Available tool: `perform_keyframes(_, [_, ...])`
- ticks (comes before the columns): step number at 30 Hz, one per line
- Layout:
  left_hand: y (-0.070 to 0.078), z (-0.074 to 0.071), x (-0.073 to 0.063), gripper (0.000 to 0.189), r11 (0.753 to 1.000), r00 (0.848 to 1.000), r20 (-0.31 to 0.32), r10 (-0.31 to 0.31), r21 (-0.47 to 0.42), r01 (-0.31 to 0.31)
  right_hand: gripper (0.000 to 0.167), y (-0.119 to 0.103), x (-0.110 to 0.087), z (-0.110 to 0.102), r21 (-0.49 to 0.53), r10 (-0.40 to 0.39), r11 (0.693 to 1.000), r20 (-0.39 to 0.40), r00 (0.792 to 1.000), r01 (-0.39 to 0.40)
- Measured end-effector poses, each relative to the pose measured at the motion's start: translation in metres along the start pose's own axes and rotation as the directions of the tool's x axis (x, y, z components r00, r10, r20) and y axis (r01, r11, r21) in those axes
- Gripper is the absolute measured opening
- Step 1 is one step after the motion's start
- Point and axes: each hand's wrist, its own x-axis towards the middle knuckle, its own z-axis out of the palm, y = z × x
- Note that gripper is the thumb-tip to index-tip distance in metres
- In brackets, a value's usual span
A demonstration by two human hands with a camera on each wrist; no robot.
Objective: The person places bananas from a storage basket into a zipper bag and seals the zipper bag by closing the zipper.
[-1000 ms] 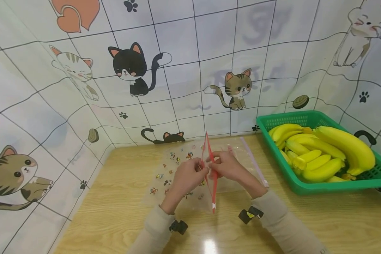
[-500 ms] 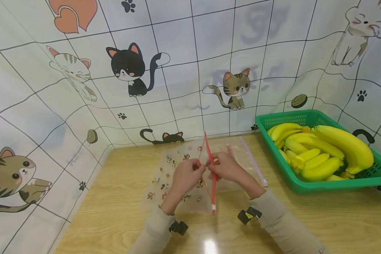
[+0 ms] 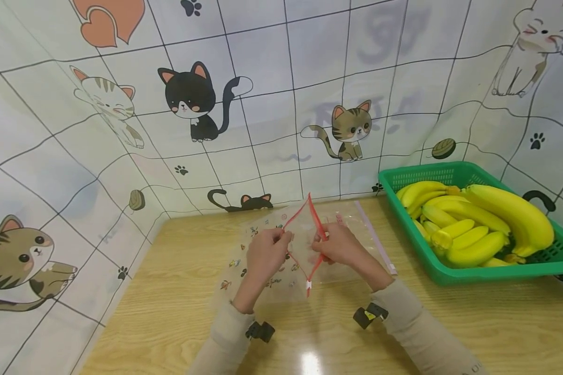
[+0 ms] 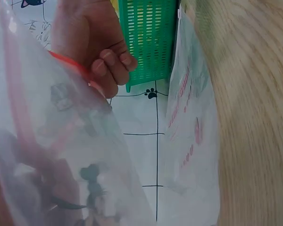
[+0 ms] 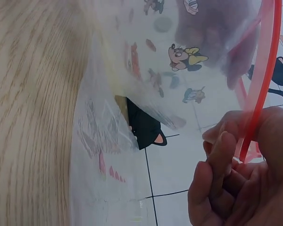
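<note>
The left hand (image 3: 268,251) pinches the left edge of the bag (image 3: 281,292); its fingertips are partly hidden from view. The right hand (image 3: 340,245) pinches the opposite edge, the red zip (image 3: 315,214) caught between thumb and curled fingers.

The bag is between the two hands, its printed body extending beneath and to the left of the left hand. The slider (image 3: 308,285) is at the near end of the zip, on the person's side of both hands.

Change noted: half a second ago the hands are close together and the mouth is a narrow slit; now the left hand is farther left and the mouth gapes in a diamond. In this inspector's judgement, the spread gives freer access to the bag's inside. No contents can be made out there.

A second bag (image 3: 352,274) lies on the table (image 3: 169,291) beneath and right of the right hand, its purple strip (image 3: 375,237) farther right. The basket (image 3: 450,276) of bananas (image 3: 474,250) stands well right of that hand, untouched by either.
</note>
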Motion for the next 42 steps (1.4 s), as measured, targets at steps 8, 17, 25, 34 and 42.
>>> perform_keyframes(8, [-0.004, -0.007, 0.003, 0.034, 0.997, 0.998, -0.06, 0.027, 0.075, -0.023, 0.011, 0.002, -0.001, -0.011, -0.086, 0.011, 0.996, -0.056, 0.998, -0.016])
perform_keyframes(17, [0.0, -0.011, 0.003, 0.018, 0.998, 0.999, -0.032, -0.041, 0.042, 0.043, 0.023, 0.002, 0.001, -0.015, -0.084, -0.027, 0.996, -0.066, 0.997, 0.021])
perform_keyframes(25, [-0.002, -0.006, 0.003, 0.006, 0.998, 0.999, 0.001, -0.035, -0.061, 0.035, 0.027, 0.002, 0.001, -0.008, -0.068, -0.016, 0.998, 0.005, 1.0, 0.017])
perform_keyframes(34, [0.004, -0.011, 0.001, 0.012, 0.997, 1.0, -0.028, -0.009, -0.074, 0.006, 0.021, 0.005, -0.001, -0.009, -0.065, -0.001, 0.998, -0.006, 1.0, 0.0])
perform_keyframes(42, [0.006, -0.022, 0.001, 0.02, 0.992, 0.989, -0.143, 0.03, -0.12, -0.047, 0.023, 0.007, 0.0, -0.015, -0.077, 0.019, 0.997, 0.003, 1.0, -0.019])
